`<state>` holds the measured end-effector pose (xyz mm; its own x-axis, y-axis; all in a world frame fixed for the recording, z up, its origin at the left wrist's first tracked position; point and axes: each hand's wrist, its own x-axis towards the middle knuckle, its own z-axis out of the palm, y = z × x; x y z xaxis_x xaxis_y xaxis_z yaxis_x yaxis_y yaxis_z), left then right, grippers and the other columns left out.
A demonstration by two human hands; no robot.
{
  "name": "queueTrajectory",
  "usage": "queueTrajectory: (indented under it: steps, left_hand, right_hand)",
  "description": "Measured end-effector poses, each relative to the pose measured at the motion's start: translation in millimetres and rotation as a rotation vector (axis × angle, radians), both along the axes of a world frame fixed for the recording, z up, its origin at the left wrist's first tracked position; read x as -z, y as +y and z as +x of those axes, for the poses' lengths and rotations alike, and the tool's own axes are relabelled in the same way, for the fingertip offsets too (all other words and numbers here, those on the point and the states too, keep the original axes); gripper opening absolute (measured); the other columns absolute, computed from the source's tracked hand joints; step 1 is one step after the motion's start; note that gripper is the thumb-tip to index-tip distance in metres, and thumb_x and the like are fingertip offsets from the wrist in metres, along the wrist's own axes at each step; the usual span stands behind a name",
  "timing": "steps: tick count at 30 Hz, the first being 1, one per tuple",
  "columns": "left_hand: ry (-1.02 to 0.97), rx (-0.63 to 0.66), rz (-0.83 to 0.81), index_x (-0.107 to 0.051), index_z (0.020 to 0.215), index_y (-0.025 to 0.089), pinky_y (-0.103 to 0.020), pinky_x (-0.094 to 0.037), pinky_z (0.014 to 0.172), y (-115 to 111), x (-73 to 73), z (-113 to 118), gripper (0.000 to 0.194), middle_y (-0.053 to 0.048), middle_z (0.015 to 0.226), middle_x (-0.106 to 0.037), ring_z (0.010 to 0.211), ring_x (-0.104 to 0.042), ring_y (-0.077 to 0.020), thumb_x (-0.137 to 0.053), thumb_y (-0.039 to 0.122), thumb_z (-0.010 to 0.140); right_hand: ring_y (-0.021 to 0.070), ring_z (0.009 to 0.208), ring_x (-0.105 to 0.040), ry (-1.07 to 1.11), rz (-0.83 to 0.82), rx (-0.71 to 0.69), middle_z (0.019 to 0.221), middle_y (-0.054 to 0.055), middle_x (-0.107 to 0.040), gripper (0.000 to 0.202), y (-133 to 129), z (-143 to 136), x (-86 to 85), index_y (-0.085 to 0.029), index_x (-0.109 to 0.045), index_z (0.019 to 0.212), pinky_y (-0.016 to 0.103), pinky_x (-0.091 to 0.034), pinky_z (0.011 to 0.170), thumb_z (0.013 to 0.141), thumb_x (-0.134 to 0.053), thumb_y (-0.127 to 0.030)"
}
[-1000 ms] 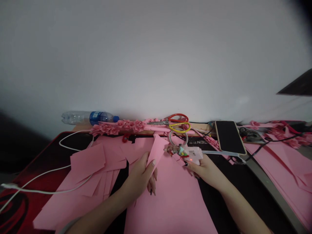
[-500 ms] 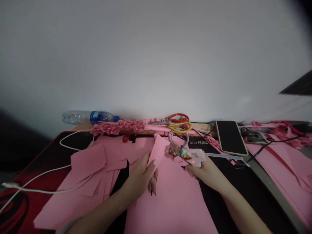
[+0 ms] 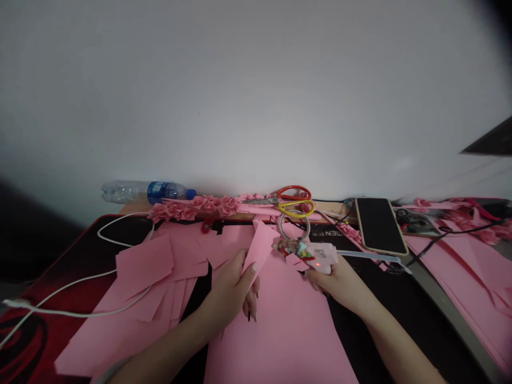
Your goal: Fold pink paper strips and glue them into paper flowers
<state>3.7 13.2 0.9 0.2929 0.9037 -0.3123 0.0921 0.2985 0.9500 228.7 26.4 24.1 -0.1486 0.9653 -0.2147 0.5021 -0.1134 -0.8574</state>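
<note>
My left hand (image 3: 236,285) grips a folded pink paper piece (image 3: 259,248) that points up and to the right. Beneath it lies a large pink sheet (image 3: 280,330). On the right, my right hand (image 3: 340,282) is closed on a white glue gun (image 3: 325,256) with a small red light and a clear stick out of its back. Colourful lumps (image 3: 298,249) cover its front, and its tip is close to the paper. A small pink scrap (image 3: 296,262) sits below the gun's front.
Red-and-yellow scissors (image 3: 296,201), a tape ring (image 3: 294,226), pink paper flowers (image 3: 200,207) and a bottle (image 3: 148,192) line the back. A phone (image 3: 381,226) lies at the right. Pink papers (image 3: 144,266) and a white cable (image 3: 80,314) are at the left; more pink sheets (image 3: 460,277) at the far right.
The glue gun has shifted very slightly in my right hand's grip. My left hand and the folded paper look the same.
</note>
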Motion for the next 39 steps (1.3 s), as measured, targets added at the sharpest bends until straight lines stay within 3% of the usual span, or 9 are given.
queueTrajectory:
  steps: [7,11,18,32,36,39]
  left_hand:
    - [-0.005,0.002,0.007,-0.036,0.087,0.022,-0.015,-0.034,0.027,0.3,0.9,-0.4,0.024,0.011,0.057,-0.048,0.029,-0.053,-0.0090,-0.040,0.046,0.089]
    - [0.002,0.007,0.017,-0.035,0.085,0.022,-0.014,-0.035,0.027,0.1,1.3,-0.9,0.022,0.011,0.056,-0.048,0.029,-0.054,-0.0089,-0.040,0.044,0.090]
    - [-0.003,0.020,0.024,-0.036,0.087,0.022,-0.014,-0.035,0.027,0.9,5.0,-1.5,0.020,0.010,0.057,-0.048,0.030,-0.054,-0.0091,-0.038,0.041,0.091]
    - [0.004,0.026,0.024,-0.035,0.086,0.022,-0.013,-0.034,0.027,1.5,3.1,-1.3,0.019,0.011,0.056,-0.047,0.030,-0.054,-0.0087,-0.038,0.039,0.092]
    - [0.029,0.030,0.047,-0.038,0.093,0.021,-0.014,-0.034,0.027,0.9,3.3,-0.5,0.019,0.011,0.055,-0.047,0.030,-0.054,-0.0095,-0.037,0.040,0.093]
    - [0.107,0.036,0.091,-0.041,0.109,0.018,-0.015,-0.033,0.027,0.2,3.7,-0.1,0.027,0.011,0.054,-0.045,0.029,-0.052,-0.0099,-0.033,0.040,0.094]
  right_hand:
    - [0.0110,0.050,-0.045,0.104,-0.069,-0.025,0.057,-0.004,-0.053,0.022,-0.6,0.0,-3.3,-0.016,-0.062,0.091,0.023,-0.035,0.047,0.070,-0.059,-0.020]
    - [0.0112,0.051,-0.044,0.104,-0.072,-0.006,0.059,-0.004,-0.053,0.019,-0.6,-0.5,-5.2,-0.017,-0.062,0.085,0.023,-0.035,0.047,0.067,-0.061,-0.020]
    - [0.0119,0.051,-0.045,-0.016,-0.044,0.009,0.056,-0.003,-0.052,0.007,0.2,1.8,-0.1,-0.018,-0.056,0.073,0.023,-0.036,0.046,0.066,-0.058,-0.018]
    - [0.0112,0.049,-0.041,-0.085,0.013,-0.038,0.055,-0.004,-0.049,0.012,1.2,1.2,-2.3,-0.017,-0.059,0.080,0.023,-0.033,0.045,0.069,-0.054,-0.017]
    - [0.0114,0.050,-0.042,-0.092,0.039,-0.059,0.055,-0.004,-0.049,0.014,0.2,-0.1,-3.2,-0.017,-0.059,0.082,0.022,-0.033,0.046,0.070,-0.052,-0.016]
    - [0.0120,0.053,-0.043,-0.109,0.077,-0.046,0.058,-0.003,-0.051,0.009,-0.6,-0.7,-3.0,-0.018,-0.058,0.077,0.023,-0.034,0.047,0.070,-0.051,-0.016]
